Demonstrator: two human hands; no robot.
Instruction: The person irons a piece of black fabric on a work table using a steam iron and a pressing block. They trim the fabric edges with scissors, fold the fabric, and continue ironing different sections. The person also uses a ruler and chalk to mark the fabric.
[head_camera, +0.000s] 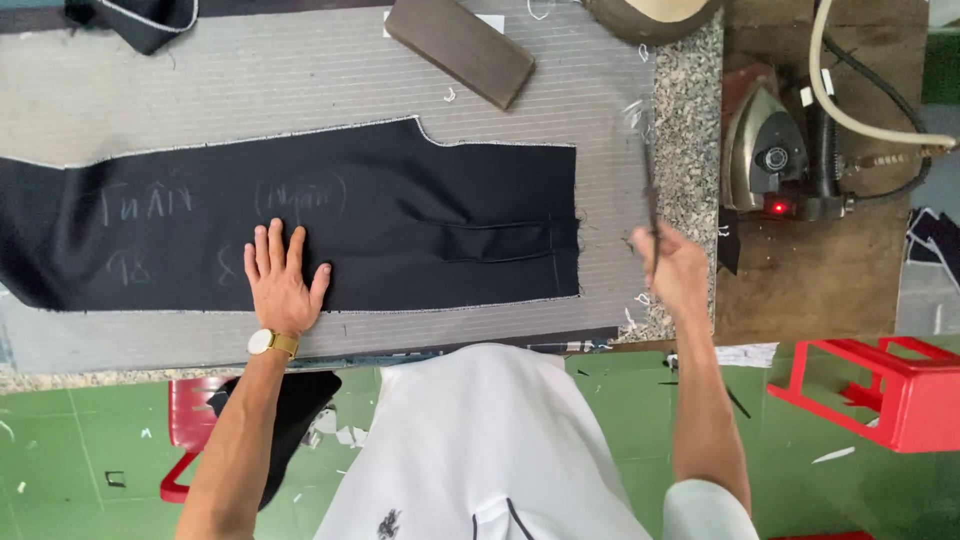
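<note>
Dark navy trouser panel (400, 220): lying flat across a grey pinstriped pressing pad (300, 80), chalk marks showing on its left half, a welt pocket opening sitting toward its right end.

Left hand (283, 283): lying palm down on the panel near its lower edge, fingers spread and pressing flat; a gold wristwatch (270, 343) sitting on the wrist. The panel is extending well to either side of this hand.

Right hand (675, 268): hovering just beyond the panel's right end, fingers pinching a thin dark rod-like tool (650, 200) that is pointing upward; its exact kind is too blurred to tell.

Wooden block (460, 48): resting on the pad above the panel, well apart from both hands.

Steam iron (775, 150): standing on a wooden surface to the right, red light glowing.

Red plastic stool (880, 385): standing on the green floor, lower right.
</note>
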